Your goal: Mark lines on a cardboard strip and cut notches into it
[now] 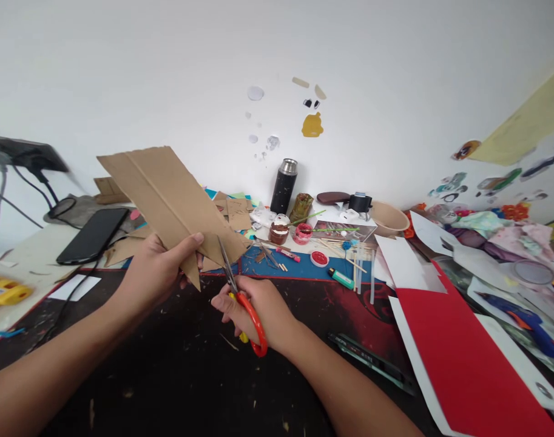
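A creased brown piece of cardboard (181, 194) is raised above the dark desk mat, tilted, in the grip of my left hand (161, 261). The left thumb presses on its near face; most of the other fingers are hidden behind it. Around the red and yellow handles of a pair of scissors (253, 321) my right hand (263, 309) is closed. The scissor blades point up and away, at the cardboard's lower right edge, with one blade in front of it. A pointed flap of cardboard hangs below the left thumb.
A black flask (284, 187), paint jars (279, 230) and a green lighter (341, 278) stand or lie behind the hands. Red card (468, 352) covers the right side, near a blue glue gun (525, 321). A black phone (93, 235) lies at left.
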`<state>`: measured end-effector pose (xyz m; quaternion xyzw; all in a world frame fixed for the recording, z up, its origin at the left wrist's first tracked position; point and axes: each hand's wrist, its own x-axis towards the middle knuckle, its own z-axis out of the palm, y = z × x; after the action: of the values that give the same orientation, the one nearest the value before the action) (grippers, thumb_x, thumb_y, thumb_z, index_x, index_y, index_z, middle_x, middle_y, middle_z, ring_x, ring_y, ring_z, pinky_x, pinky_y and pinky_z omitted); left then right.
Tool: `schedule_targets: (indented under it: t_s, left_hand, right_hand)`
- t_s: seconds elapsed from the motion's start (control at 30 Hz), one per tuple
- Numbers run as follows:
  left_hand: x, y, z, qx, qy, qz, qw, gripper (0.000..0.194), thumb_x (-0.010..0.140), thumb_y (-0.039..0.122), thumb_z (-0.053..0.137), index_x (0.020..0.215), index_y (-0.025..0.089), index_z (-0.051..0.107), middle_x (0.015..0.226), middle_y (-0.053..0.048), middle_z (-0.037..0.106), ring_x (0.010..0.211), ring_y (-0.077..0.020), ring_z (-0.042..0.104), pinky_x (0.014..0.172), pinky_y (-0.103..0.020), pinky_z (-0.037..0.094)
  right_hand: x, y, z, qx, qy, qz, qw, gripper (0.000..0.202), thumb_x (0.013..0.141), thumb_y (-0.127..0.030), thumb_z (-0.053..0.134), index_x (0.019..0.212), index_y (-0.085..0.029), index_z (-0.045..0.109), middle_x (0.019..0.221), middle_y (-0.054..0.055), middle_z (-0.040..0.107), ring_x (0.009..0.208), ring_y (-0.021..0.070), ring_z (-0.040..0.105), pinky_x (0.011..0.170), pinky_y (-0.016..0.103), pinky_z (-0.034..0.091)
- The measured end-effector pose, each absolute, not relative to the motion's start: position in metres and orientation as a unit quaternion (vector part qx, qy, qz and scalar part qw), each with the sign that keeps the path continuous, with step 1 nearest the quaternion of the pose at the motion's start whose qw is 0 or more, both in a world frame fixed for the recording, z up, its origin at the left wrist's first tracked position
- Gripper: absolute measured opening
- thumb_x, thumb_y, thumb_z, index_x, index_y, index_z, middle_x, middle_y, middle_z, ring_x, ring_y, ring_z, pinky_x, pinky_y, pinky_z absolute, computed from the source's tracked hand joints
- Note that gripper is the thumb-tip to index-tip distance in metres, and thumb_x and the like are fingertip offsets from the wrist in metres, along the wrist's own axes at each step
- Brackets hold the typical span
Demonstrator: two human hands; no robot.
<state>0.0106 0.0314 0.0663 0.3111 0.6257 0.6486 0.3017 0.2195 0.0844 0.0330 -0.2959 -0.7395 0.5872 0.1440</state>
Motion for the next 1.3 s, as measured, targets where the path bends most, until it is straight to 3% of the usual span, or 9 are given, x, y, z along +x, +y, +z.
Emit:
schedule_targets:
  t_s: [0.17, 0.33, 0.7, 0.97, 1.13, 1.3]
  left_hand:
    - [0.014, 0.032, 0.065, 0.312, 0.621, 0.651, 0.305, 0.044, 0.069, 0.057, 0.092, 0.075, 0.024, 0.065, 0.052, 0.004, 0.064, 0.034, -0.0138, 0.053, 0.03, -0.024, 0.039]
    - [0.013, 0.032, 0.061, 0.304, 0.622, 0.652, 0.31, 0.041, 0.071, 0.055, 0.091, 0.078, 0.024, 0.065, 0.052, 0.005, 0.063, 0.033, -0.0144, 0.051, 0.029, -0.025, 0.038]
    - [0.017, 0.035, 0.056, 0.29, 0.616, 0.66, 0.317, 0.045, 0.069, 0.058, 0.093, 0.08, 0.023, 0.066, 0.056, 0.003, 0.066, 0.035, -0.0159, 0.053, 0.03, -0.027, 0.042]
    - [0.016, 0.034, 0.055, 0.291, 0.614, 0.661, 0.318, 0.039, 0.074, 0.053, 0.091, 0.074, 0.024, 0.065, 0.053, 0.004, 0.062, 0.034, -0.0143, 0.051, 0.03, -0.025, 0.039]
    - [0.017, 0.034, 0.055, 0.298, 0.608, 0.663, 0.319, 0.037, 0.076, 0.052, 0.09, 0.075, 0.024, 0.066, 0.053, 0.004, 0.062, 0.035, -0.015, 0.052, 0.029, -0.026, 0.039]
    - [0.016, 0.035, 0.055, 0.303, 0.604, 0.666, 0.315, 0.035, 0.078, 0.05, 0.089, 0.077, 0.025, 0.064, 0.051, 0.005, 0.061, 0.033, -0.0143, 0.049, 0.028, -0.025, 0.036]
  right_hand:
    - [0.22, 0.085, 0.033, -0.3, -0.746, 0.576, 0.15, 0.049, 0.102, -0.069, 0.085, 0.104, -0.022, 0.073, 0.076, -0.001, 0.075, 0.055, 0.0137, 0.068, 0.057, 0.023, 0.051]
    - [0.219, 0.085, 0.032, -0.315, -0.751, 0.56, 0.154, 0.049, 0.104, -0.07, 0.082, 0.098, -0.023, 0.07, 0.065, -0.004, 0.067, 0.052, 0.0159, 0.066, 0.056, 0.025, 0.05]
    - [0.217, 0.085, 0.028, -0.338, -0.794, 0.482, 0.15, 0.046, 0.113, -0.057, 0.072, 0.081, -0.025, 0.059, 0.058, -0.004, 0.058, 0.055, 0.0171, 0.062, 0.058, 0.027, 0.044]
    - [0.215, 0.08, 0.035, -0.344, -0.822, 0.425, 0.16, 0.039, 0.115, -0.036, 0.066, 0.079, -0.024, 0.058, 0.066, -0.002, 0.059, 0.063, 0.0161, 0.054, 0.065, 0.029, 0.038]
    - [0.214, 0.078, 0.038, -0.356, -0.815, 0.43, 0.155, 0.042, 0.113, -0.033, 0.066, 0.076, -0.025, 0.049, 0.063, -0.004, 0.052, 0.059, 0.0151, 0.048, 0.063, 0.029, 0.034]
    - [0.212, 0.079, 0.033, -0.356, -0.816, 0.425, 0.165, 0.041, 0.112, -0.033, 0.066, 0.075, -0.025, 0.051, 0.064, -0.002, 0.056, 0.062, 0.0165, 0.054, 0.064, 0.028, 0.038]
